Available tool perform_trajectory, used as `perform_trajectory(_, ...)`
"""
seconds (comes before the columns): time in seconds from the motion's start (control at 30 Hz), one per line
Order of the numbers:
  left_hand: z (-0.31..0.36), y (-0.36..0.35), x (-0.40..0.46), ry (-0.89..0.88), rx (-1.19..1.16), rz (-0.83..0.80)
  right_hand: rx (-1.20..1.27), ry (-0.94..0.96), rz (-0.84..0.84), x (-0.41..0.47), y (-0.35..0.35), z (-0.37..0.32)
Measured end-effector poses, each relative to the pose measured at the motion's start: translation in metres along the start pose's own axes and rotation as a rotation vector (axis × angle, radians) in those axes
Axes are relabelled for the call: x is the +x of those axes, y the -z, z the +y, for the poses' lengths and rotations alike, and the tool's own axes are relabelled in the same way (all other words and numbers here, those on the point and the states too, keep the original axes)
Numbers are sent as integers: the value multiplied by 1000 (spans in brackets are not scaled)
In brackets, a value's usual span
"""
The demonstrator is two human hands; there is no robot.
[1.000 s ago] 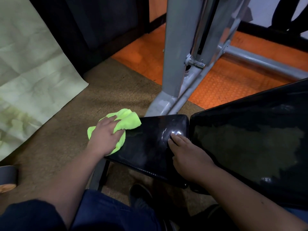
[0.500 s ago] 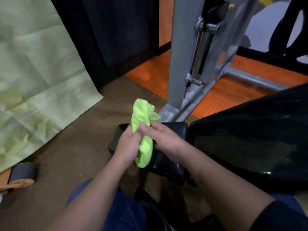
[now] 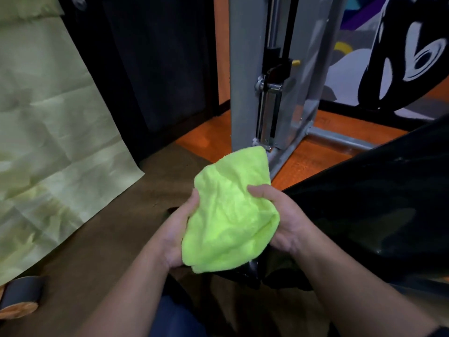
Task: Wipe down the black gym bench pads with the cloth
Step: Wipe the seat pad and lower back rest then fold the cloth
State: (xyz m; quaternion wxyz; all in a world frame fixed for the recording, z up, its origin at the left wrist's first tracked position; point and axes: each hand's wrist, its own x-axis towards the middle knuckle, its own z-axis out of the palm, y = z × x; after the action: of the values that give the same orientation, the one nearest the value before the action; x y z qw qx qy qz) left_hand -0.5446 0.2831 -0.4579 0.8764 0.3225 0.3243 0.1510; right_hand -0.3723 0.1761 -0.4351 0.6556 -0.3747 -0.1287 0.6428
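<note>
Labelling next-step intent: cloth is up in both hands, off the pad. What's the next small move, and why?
Probably lower the lime-green microfibre cloth onto the large glossy black bench pad at right. Left hand and right hand both grip the cloth, spread in the air and touching no pad.

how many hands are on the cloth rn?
2. Left hand grips the left edge of the green cloth; right hand grips its right edge, beside the black bench pad.

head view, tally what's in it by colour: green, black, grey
Green: 2, the cloth and the paper sheet
Black: 1, the bench pad
Grey: 2, the machine frame and the tape roll
Total: 5
</note>
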Motion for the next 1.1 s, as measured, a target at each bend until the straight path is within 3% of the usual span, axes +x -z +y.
perform_trajectory(0.1,4,-6,9,-134,-79,-38,47,43,22,-1,9,-13)
perform_trajectory(0.3,19,-23,24,-297,52,29,-114,88,151,11,35,-40)
perform_trajectory(0.57,70,-58,63,-433,244,126,-509,180,208,53,36,-94)
perform_trajectory(0.7,106,-95,85,-422,287,107,-696,262,440,63,30,-122)
perform_trajectory(0.87,154,-180,78,-410,349,62,-810,364,469,8,-3,-201)
perform_trajectory(0.97,182,-262,58,-348,496,27,-948,371,639,-46,-17,-261)
perform_trajectory(1.1,203,-387,37,-274,645,-86,-936,360,865,-138,-30,-343)
